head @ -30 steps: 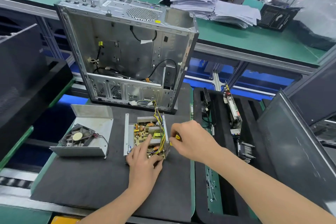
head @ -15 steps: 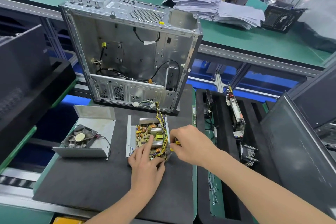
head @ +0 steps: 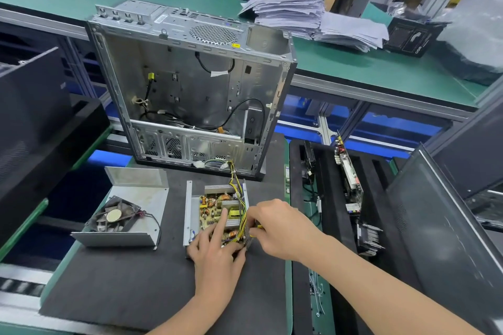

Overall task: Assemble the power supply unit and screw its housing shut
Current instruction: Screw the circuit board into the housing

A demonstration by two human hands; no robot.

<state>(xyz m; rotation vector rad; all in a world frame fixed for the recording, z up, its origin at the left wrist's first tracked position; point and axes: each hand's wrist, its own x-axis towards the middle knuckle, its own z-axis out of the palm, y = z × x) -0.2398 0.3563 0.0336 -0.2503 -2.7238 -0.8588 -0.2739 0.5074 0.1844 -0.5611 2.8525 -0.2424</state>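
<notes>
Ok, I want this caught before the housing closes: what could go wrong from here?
The yellow wires run along the power supply's right wall; the fan cover could pinch them. The left hand's finger presses the bare circuit board, possibly stressing parts. The right hand's yellow-tipped tool could slip into wiring.

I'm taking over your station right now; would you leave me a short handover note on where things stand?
Left hand: straight fingers press on the circuit board in the open supply base.
Right hand: pinches a small yellow-tipped tool, mostly hidden, at the base's right wall.
Fan cover lies apart on the mat, left of the base.
Done: board sits in base.
Left: fit the cover, drive the screws.
</notes>
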